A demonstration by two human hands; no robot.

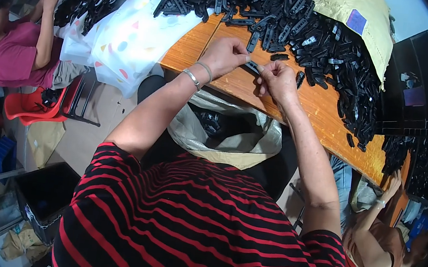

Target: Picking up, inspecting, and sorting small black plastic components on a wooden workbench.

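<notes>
Black slim part (253, 67), upper centre of the frame over the desk (187, 50); left grip (222, 55) pinching its left end, right grip (280, 83) pinching the other, thumb to finger; looks light, stiff, perhaps slick plastic, possibly snappable, so best held by both ends, off the middle.

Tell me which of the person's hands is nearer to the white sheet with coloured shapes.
Left. The left hand is just right of the white sheet, apart from it; the right hand is farther right.

one held part (253, 67), two co-workers (17, 61) (379, 249)
</notes>
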